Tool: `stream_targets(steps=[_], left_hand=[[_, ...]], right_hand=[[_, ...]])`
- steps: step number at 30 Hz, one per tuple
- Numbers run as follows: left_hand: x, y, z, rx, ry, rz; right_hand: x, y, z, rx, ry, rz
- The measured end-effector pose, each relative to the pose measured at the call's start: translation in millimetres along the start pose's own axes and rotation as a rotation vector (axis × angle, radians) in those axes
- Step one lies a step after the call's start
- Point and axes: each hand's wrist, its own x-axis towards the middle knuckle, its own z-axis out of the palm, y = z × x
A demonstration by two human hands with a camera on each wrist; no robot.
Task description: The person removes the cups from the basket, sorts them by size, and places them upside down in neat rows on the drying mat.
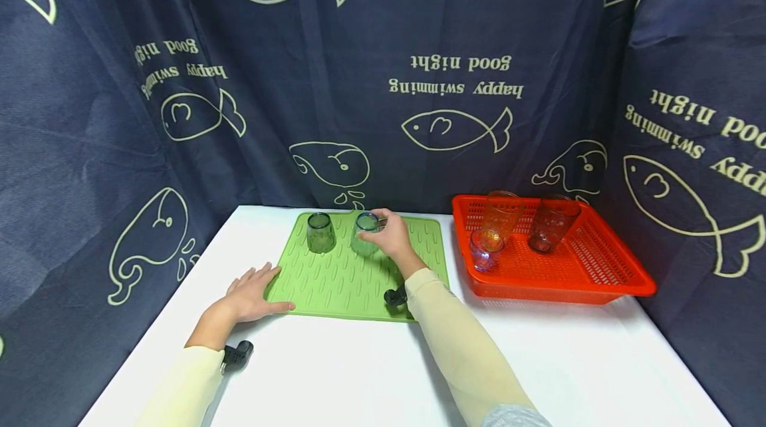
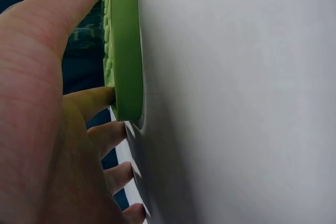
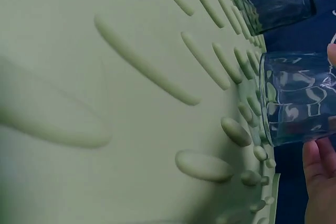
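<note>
Near the back of a green ridged drying mat (image 1: 344,290), my right hand (image 1: 392,237) grips a clear, faintly blue-green glass (image 1: 363,249) by its upper part. In the right wrist view, that glass (image 3: 294,98) stands upside down, its wide rim at the mat. To its left is a dark grey glass (image 1: 320,237), also turned over on the mat. My left hand (image 1: 254,294) rests with spread fingers at the mat's front left corner. The left wrist view shows the thumb and index finger touching the mat's edge (image 2: 127,51), the other fingers on the white table.
A red plastic basket (image 1: 562,290) stands to the right of the mat. It holds an amber glass (image 1: 501,211), a dark reddish glass (image 1: 553,222) and a small purplish glass (image 1: 486,255). A dark blue fish-print curtain (image 1: 383,81) hangs behind the white table (image 1: 335,374).
</note>
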Motion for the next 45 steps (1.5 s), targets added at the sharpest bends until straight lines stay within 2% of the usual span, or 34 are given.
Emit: stream_targets(steps=[17, 34, 45], left_hand=[[0.4, -0.5, 0.1, 0.006, 0.004, 0.000], [-0.1, 0.2, 0.5, -0.007, 0.001, -0.005], [0.3, -0.8, 1.4, -0.003, 0.002, -0.005]], right_hand=[[-0.8, 3.1, 8.1, -0.015, -0.003, 0.010], [-3.2, 5.4, 11.8, 0.064, 0.006, 0.019], [-9.5, 4.4, 14.6, 0.018, 0.018, 0.060]])
